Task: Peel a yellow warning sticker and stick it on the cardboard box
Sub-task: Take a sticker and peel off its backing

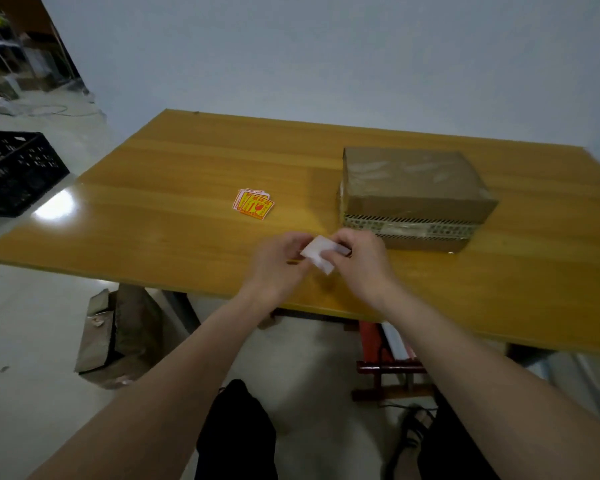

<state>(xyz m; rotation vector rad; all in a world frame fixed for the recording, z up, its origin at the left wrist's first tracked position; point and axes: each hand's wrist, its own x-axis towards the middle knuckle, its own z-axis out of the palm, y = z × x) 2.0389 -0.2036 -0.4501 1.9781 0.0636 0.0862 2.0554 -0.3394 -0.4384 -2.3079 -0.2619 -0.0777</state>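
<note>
A black slatted plastic crate (13, 168) is sitting on the floor at nine o'clock from the wooden table (187, 174); its left part is running out of view and its contents are too dark to make out. At two o'clock on the table a taped cardboard box (409, 188) is lying shut, so whatever is inside is staying hidden.

Both hands are hovering over the near table edge at six o'clock from the box. The left hand (278, 268) and the right hand (364, 261) are pinching a small sticker sheet (321, 256) between their fingertips, with its white backing facing the camera; its printed face is turned away, and motion blur is smearing the fingers, so whether any corner is lifting cannot be told.

A little pile of yellow warning stickers (253, 204) is lying at ten o'clock from the hands, well apart from the box; their red print is too small to read.

Under the table, a crumpled cardboard scrap (115, 327) and a red stool (385, 362) are partly cut off by the tabletop.
</note>
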